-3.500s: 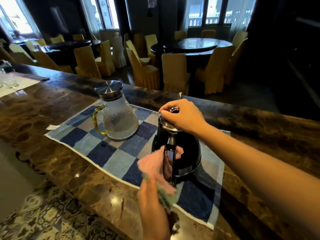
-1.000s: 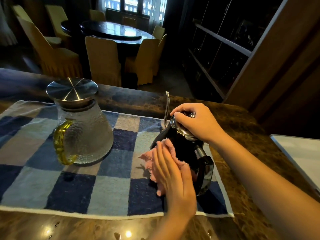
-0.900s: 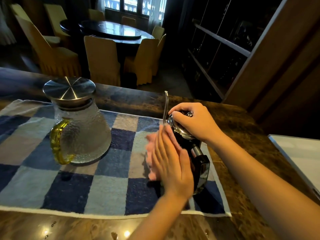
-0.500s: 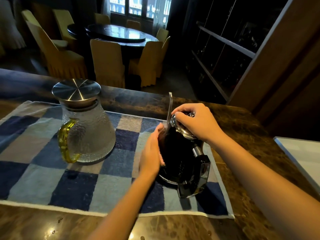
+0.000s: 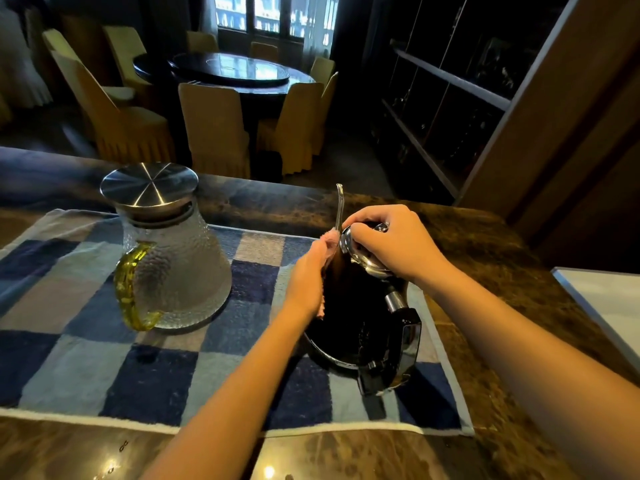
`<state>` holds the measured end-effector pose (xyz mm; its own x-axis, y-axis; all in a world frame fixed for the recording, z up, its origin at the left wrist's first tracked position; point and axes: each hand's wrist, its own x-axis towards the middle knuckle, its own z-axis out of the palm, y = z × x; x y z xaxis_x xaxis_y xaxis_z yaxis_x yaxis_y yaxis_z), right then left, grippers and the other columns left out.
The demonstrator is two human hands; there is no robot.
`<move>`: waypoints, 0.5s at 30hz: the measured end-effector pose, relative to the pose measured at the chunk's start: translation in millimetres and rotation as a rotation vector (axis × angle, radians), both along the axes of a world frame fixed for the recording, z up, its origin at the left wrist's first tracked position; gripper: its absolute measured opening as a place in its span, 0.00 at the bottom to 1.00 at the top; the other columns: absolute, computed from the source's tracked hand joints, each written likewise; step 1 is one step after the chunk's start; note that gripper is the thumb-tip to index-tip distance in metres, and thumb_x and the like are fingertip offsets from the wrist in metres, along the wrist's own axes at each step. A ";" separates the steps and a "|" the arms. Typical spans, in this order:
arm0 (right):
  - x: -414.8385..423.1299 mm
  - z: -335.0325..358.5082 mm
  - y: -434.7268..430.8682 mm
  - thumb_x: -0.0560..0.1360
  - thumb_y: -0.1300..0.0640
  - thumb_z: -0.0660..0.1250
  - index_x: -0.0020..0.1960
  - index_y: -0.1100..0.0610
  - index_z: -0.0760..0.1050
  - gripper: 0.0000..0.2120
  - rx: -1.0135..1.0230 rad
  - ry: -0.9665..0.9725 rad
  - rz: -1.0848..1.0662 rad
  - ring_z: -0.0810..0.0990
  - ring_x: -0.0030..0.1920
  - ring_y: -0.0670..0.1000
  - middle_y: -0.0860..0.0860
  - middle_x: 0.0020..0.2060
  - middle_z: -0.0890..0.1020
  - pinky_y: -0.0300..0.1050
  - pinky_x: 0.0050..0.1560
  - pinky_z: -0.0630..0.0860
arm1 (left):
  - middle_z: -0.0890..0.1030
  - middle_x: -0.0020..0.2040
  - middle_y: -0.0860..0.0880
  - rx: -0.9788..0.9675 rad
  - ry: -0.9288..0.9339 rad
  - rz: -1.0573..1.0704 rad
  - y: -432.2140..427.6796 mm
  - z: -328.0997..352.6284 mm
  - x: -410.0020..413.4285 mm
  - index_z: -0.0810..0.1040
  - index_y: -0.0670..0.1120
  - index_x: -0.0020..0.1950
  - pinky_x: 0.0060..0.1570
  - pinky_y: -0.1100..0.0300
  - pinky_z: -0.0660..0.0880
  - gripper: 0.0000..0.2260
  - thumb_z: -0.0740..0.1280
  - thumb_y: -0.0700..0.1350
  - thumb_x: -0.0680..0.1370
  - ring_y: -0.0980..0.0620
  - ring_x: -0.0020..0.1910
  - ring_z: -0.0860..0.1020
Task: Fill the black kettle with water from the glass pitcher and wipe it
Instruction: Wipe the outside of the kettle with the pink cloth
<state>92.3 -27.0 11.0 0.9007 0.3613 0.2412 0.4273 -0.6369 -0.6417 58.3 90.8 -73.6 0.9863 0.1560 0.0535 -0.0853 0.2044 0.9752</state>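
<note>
The black kettle [image 5: 356,323] stands on a blue checked towel [image 5: 104,368], its handle turned toward me and its thin spout rising at the far side. My right hand [image 5: 391,242] grips the steel lid on top of it. My left hand [image 5: 306,278] presses a pink cloth [image 5: 329,242] against the kettle's left side near the spout; most of the cloth is hidden behind the hand. The glass pitcher [image 5: 173,258], with a steel lid and yellow handle, sits upright on the towel to the left, apart from both hands.
The towel lies on a dark marble counter [image 5: 485,244]. A pale flat board [image 5: 606,299] sits at the counter's right edge. Beyond the counter are a round table [image 5: 235,69] with covered chairs and dark shelving on the right.
My left hand has slid the pink cloth from the kettle's near side round to its left side and up toward the spout. My right hand has stayed on the lid.
</note>
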 end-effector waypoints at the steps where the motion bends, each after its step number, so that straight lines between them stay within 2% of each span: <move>1: -0.6 -0.1 0.7 0.72 0.51 0.64 0.46 0.49 0.84 0.10 -0.002 0.000 0.001 0.81 0.46 0.46 0.44 0.42 0.84 0.54 0.51 0.81 | 0.84 0.49 0.60 -0.074 0.023 0.008 2.7 -4.4 -4.5 0.81 0.60 0.49 0.49 0.70 0.75 0.17 0.52 0.51 0.82 0.62 0.54 0.79; 2: -0.5 -0.2 0.4 0.72 0.51 0.64 0.46 0.49 0.84 0.10 -0.001 0.000 -0.001 0.81 0.46 0.46 0.43 0.41 0.84 0.54 0.51 0.80 | 0.85 0.49 0.58 -0.107 0.055 0.042 1.6 -9.6 -11.1 0.82 0.57 0.50 0.52 0.66 0.76 0.16 0.53 0.53 0.81 0.60 0.54 0.80; 3: -0.3 -0.7 -0.5 0.72 0.51 0.64 0.45 0.48 0.84 0.09 0.002 0.002 -0.007 0.81 0.46 0.45 0.42 0.41 0.84 0.54 0.50 0.80 | 0.84 0.53 0.53 -0.089 0.097 0.100 -3.2 -18.1 -19.2 0.81 0.55 0.54 0.60 0.58 0.74 0.17 0.54 0.56 0.81 0.55 0.58 0.79; 4: -0.1 -1.1 -1.3 0.72 0.51 0.64 0.44 0.48 0.83 0.09 0.004 0.005 -0.015 0.81 0.45 0.45 0.41 0.40 0.83 0.54 0.50 0.80 | 0.81 0.58 0.50 -0.047 0.134 0.173 -11.2 -28.8 -29.3 0.78 0.55 0.59 0.67 0.49 0.68 0.18 0.52 0.60 0.80 0.51 0.64 0.75; 5: 0.2 -1.4 -2.2 0.71 0.50 0.64 0.43 0.47 0.83 0.09 0.003 0.006 -0.021 0.81 0.45 0.45 0.40 0.39 0.83 0.55 0.50 0.80 | 0.76 0.65 0.52 0.006 0.156 0.252 -22.5 -37.5 -43.4 0.73 0.61 0.64 0.73 0.46 0.58 0.18 0.50 0.62 0.80 0.52 0.70 0.67; 7: 0.5 -1.8 -3.5 0.71 0.49 0.64 0.42 0.47 0.83 0.09 0.002 0.000 -0.024 0.81 0.45 0.44 0.39 0.38 0.83 0.55 0.50 0.80 | 0.57 0.75 0.61 0.131 0.076 0.345 -52.2 -41.5 -76.1 0.53 0.75 0.67 0.75 0.49 0.43 0.16 0.45 0.64 0.79 0.63 0.75 0.48; 9: 0.8 -2.5 -2.8 0.70 0.48 0.63 0.42 0.46 0.83 0.09 0.008 -0.007 -0.025 0.81 0.45 0.44 0.39 0.38 0.82 0.55 0.49 0.80 | 0.41 0.76 0.66 0.260 -0.075 0.368 -76.5 -34.7 -95.5 0.40 0.72 0.69 0.75 0.49 0.40 0.21 0.41 0.66 0.77 0.66 0.74 0.39; 12: 1.3 -3.9 -1.5 0.70 0.48 0.63 0.41 0.44 0.81 0.08 0.011 -0.003 -0.019 0.80 0.45 0.45 0.38 0.39 0.82 0.55 0.49 0.80 | 0.39 0.77 0.60 0.298 -0.238 0.347 -83.1 -17.7 -82.8 0.41 0.58 0.74 0.75 0.49 0.39 0.26 0.45 0.59 0.78 0.61 0.76 0.39; 13: 1.7 -4.0 -1.2 0.71 0.49 0.64 0.41 0.43 0.81 0.07 0.011 -0.003 -0.015 0.80 0.45 0.45 0.38 0.39 0.82 0.56 0.49 0.80 | 0.41 0.78 0.58 0.295 -0.288 0.342 -79.4 -7.3 -73.5 0.42 0.57 0.74 0.75 0.51 0.39 0.25 0.45 0.57 0.78 0.60 0.76 0.40; 15: 2.8 -3.2 -0.2 0.73 0.49 0.64 0.42 0.44 0.81 0.06 0.013 -0.005 -0.011 0.81 0.45 0.46 0.39 0.39 0.82 0.56 0.50 0.80 | 0.47 0.77 0.61 0.302 -0.354 0.351 -69.0 10.7 -56.2 0.45 0.62 0.73 0.74 0.60 0.39 0.22 0.45 0.55 0.79 0.62 0.76 0.45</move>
<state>95.1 -27.3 7.8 0.9034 0.3483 0.2502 0.4235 -0.6328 -0.6483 2.2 21.7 -62.9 0.7923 0.3966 0.4637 -0.4292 -0.1779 0.8855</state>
